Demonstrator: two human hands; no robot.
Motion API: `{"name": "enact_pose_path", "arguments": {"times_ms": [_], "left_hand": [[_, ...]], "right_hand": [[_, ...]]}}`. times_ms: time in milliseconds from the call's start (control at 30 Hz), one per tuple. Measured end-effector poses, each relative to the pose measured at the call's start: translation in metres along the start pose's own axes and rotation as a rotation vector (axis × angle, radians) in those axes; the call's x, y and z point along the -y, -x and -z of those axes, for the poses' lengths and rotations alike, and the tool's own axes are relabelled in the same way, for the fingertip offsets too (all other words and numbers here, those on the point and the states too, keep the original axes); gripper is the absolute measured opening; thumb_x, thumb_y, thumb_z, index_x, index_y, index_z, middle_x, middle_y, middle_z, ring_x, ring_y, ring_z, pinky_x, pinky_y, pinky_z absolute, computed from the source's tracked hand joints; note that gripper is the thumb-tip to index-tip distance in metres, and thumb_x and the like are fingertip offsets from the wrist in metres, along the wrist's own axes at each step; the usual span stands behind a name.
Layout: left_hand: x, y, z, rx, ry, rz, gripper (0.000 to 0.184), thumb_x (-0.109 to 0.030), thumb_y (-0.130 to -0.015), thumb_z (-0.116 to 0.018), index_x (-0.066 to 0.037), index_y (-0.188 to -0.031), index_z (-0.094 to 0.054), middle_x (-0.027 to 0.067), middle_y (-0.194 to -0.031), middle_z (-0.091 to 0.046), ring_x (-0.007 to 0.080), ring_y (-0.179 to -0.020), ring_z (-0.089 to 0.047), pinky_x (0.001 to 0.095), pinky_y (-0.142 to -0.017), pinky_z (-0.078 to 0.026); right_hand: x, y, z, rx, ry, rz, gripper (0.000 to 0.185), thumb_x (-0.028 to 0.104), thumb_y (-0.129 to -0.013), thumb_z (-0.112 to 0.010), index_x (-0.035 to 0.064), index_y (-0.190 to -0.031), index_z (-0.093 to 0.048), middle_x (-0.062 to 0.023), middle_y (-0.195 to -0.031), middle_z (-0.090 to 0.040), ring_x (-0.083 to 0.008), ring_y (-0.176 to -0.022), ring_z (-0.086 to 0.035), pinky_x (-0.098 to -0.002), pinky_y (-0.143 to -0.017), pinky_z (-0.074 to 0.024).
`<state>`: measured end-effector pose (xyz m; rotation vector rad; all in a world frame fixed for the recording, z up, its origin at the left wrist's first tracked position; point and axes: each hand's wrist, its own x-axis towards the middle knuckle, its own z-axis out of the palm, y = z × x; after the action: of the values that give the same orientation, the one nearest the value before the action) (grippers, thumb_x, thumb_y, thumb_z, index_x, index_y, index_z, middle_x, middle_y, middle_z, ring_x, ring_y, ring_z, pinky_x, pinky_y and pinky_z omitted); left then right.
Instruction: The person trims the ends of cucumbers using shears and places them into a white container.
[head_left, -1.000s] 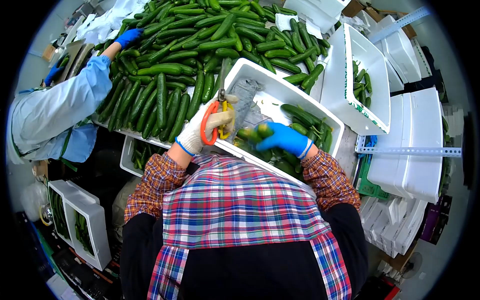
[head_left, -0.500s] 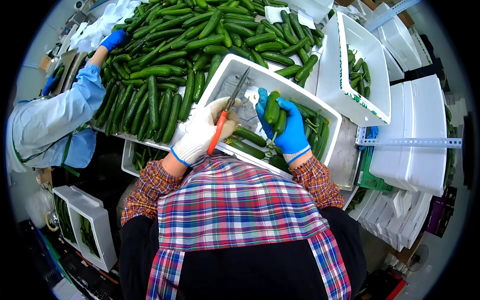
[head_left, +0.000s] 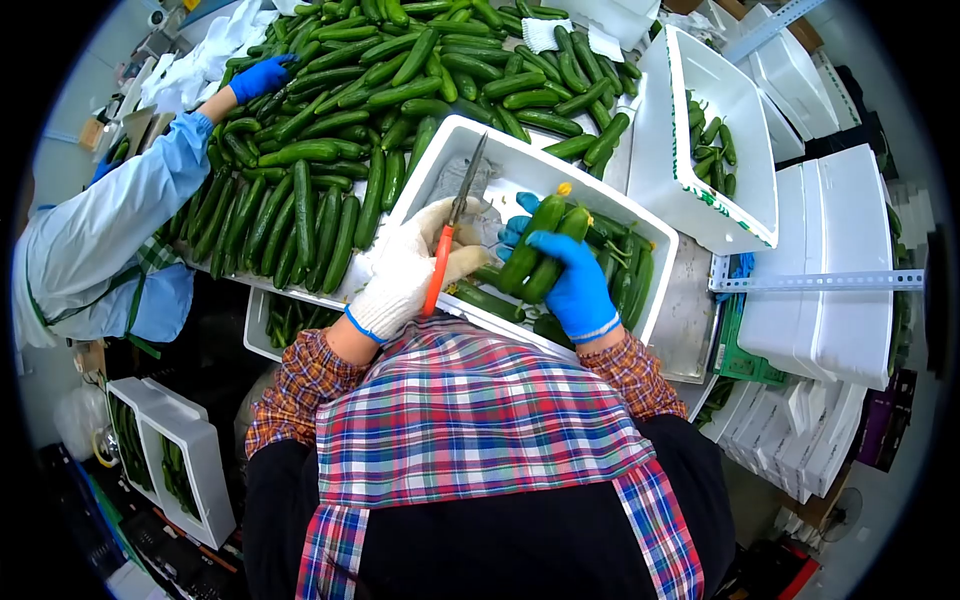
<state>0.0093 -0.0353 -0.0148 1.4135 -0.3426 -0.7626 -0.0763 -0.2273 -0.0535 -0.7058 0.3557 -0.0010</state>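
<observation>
In a white knit glove, my left hand [head_left: 405, 265] is closed around the scissors [head_left: 440, 262], whose orange handles lie in the palm. Their dark blades point up and away over the white foam box [head_left: 655, 305]. My right hand [head_left: 577, 275], gloved in blue, grips two cucumbers [head_left: 545, 245] side by side above that box. The blossom ends of these two point away from me. More cucumbers [head_left: 630, 275] lie inside the box, along its right part and near side. A grey crumpled piece [head_left: 460, 180] lies at the box's far left corner.
A large heap of cucumbers [head_left: 340, 110] covers the table beyond and left. A co-worker's blue-gloved hand [head_left: 262, 78] reaches into it. Another foam box [head_left: 690, 210] with cucumbers stands at the right, beside stacked white boxes [head_left: 815, 260]. A foam box [head_left: 205, 460] sits lower left.
My right hand has turned the two cucumbers from upright with stems down to a slanted, side-by-side hold. The co-worker's hand has moved right over the heap. The scissors have barely moved.
</observation>
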Motion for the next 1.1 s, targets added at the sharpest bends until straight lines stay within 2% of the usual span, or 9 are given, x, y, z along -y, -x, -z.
{"name": "enact_pose_path", "arguments": {"times_ms": [133, 300, 400, 567, 733, 800, 933, 1033, 1100], "left_hand": [[-0.004, -0.002, -0.005, -0.055, -0.152, -0.168, 0.064, -0.004, -0.078, -0.075, 0.002, -0.135, -0.045, 0.0107, -0.112, -0.06, 0.0169, -0.096, -0.06, 0.0291, -0.086, -0.051], [-0.026, -0.003, -0.02, -0.058, -0.418, -0.184, 0.051, -0.007, -0.08, -0.075, 0.003, -0.125, -0.054, 0.0096, -0.101, -0.066, 0.014, -0.088, -0.063, 0.0262, -0.081, -0.053], [-0.023, -0.004, -0.02, -0.05, -0.607, -0.307, 0.047, -0.008, -0.08, -0.074, 0.002, -0.123, -0.056, 0.0097, -0.097, -0.067, 0.0127, -0.086, -0.064, 0.0262, -0.079, -0.053], [-0.015, -0.007, -0.018, -0.064, -0.668, -0.25, 0.044, -0.015, -0.081, -0.073, -0.003, -0.12, -0.057, 0.0133, -0.1, -0.068, 0.0179, -0.087, -0.067, 0.0298, -0.079, -0.054], [-0.011, -0.011, -0.015, -0.113, -0.21, -0.165, 0.039, -0.009, -0.082, -0.069, -0.001, -0.117, -0.055, 0.0042, -0.088, -0.059, 0.013, -0.078, -0.058, 0.026, -0.074, -0.049], [-0.015, -0.008, -0.01, -0.12, -0.115, -0.091, 0.038, -0.011, -0.082, -0.069, -0.001, -0.115, -0.055, 0.0051, -0.089, -0.06, 0.0117, -0.078, -0.057, 0.0255, -0.074, -0.049], [-0.02, -0.006, 0.006, -0.065, -0.585, 0.101, 0.044, -0.018, -0.081, -0.07, -0.001, -0.119, -0.055, 0.0111, -0.097, -0.065, 0.0181, -0.085, -0.063, 0.029, -0.079, -0.051], [-0.015, -0.002, 0.01, -0.05, -0.803, -0.114, 0.054, -0.02, -0.079, -0.07, 0.001, -0.127, -0.055, 0.0197, -0.114, -0.064, 0.0298, -0.105, -0.064, 0.0331, -0.091, -0.05], [-0.005, -0.004, 0.013, -0.078, -0.773, -0.092, 0.055, -0.02, -0.08, -0.07, 0.0, -0.128, -0.054, 0.0201, -0.115, -0.064, 0.0283, -0.105, -0.064, 0.0325, -0.091, -0.05]], "right_hand": [[0.005, 0.014, -0.006, 0.026, 0.546, 0.116, 0.048, 0.007, -0.081, -0.063, -0.0008, -0.127, -0.054, -0.0102, -0.11, -0.065, -0.0202, -0.1, -0.064, -0.0332, -0.087, -0.0518], [-0.003, 0.017, -0.011, -0.009, 1.024, 0.353, 0.045, 0.001, -0.074, -0.07, 0.0046, -0.118, -0.064, -0.0089, -0.106, -0.067, -0.0168, -0.093, -0.064, -0.0297, -0.084, -0.0507], [0.001, 0.021, -0.015, 0.022, 1.202, 0.511, 0.051, 0.002, -0.071, -0.067, 0.0101, -0.121, -0.064, -0.0137, -0.107, -0.066, -0.0254, -0.095, -0.066, -0.034, -0.085, -0.0514], [0.01, 0.021, -0.012, 0.047, 1.282, 0.473, 0.047, -0.001, -0.071, -0.068, 0.0044, -0.117, -0.064, -0.0106, -0.102, -0.068, -0.0219, -0.093, -0.066, -0.032, -0.085, -0.0509], [0.011, 0.025, -0.01, 0.107, 0.489, -0.102, 0.047, 0.008, -0.078, -0.066, -0.0006, -0.124, -0.058, -0.0111, -0.109, -0.067, -0.0201, -0.097, -0.065, -0.0336, -0.087, -0.0525], [0.012, 0.022, -0.019, 0.156, 0.273, -0.111, 0.049, 0.009, -0.081, -0.062, -0.0034, -0.127, -0.053, -0.0143, -0.111, -0.065, -0.0238, -0.099, -0.065, -0.0355, -0.09, -0.0526], [0.016, 0.011, -0.011, 0.123, -0.049, -0.233, 0.051, 0.011, -0.086, -0.054, -0.0035, -0.135, -0.045, -0.0173, -0.122, -0.06, -0.0292, -0.111, -0.061, -0.0424, -0.099, -0.049], [0.013, 0.001, -0.009, 0.106, -0.256, -0.243, 0.054, 0.013, -0.086, -0.052, -0.0032, -0.137, -0.042, -0.0168, -0.125, -0.056, -0.0289, -0.117, -0.056, -0.0429, -0.103, -0.0453], [0.007, -0.004, -0.004, 0.065, -0.33, -0.262, 0.054, 0.012, -0.087, -0.052, -0.0036, -0.137, -0.041, -0.017, -0.126, -0.056, -0.0292, -0.117, -0.056, -0.0433, -0.104, -0.0451]]}}
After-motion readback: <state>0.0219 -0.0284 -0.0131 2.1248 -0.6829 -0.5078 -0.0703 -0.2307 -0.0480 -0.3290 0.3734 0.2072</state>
